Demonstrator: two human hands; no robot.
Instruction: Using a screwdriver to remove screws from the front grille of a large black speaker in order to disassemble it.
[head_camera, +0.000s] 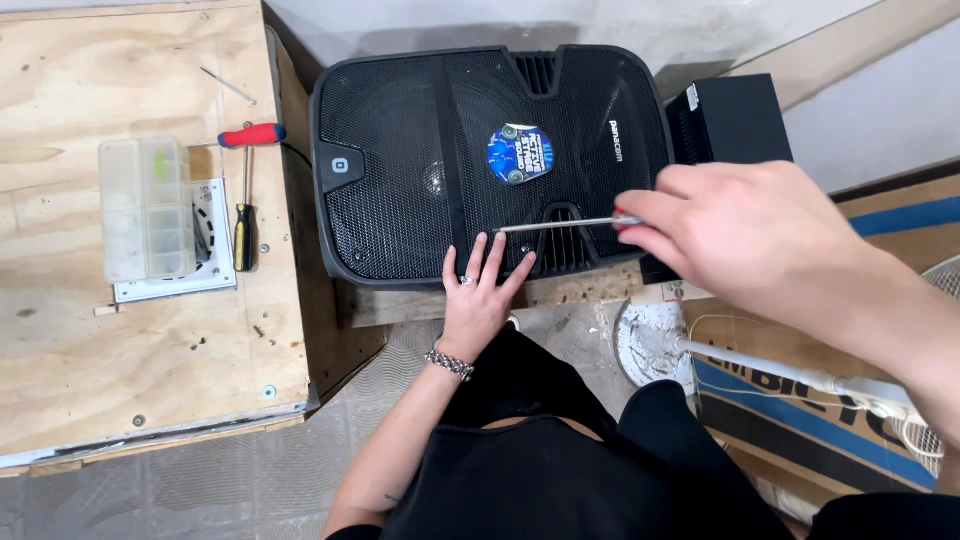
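Pressing flat, the left hand (478, 290) spreads open fingers on the black speaker's (490, 160) lower edge at frame centre, gripping nothing. Right of centre, the right hand (745, 235) pinches a screwdriver (565, 224), shaft horizontal, tip pointing left over the grille. At upper left, a compartmented clear plastic box (146, 208) sits on the plywood table (130, 350); its contents are unclear.

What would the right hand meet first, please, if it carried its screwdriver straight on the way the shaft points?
Probably the left hand: the screwdriver in the right hand points at its raised fingertips on the black speaker, though depth is unclear.
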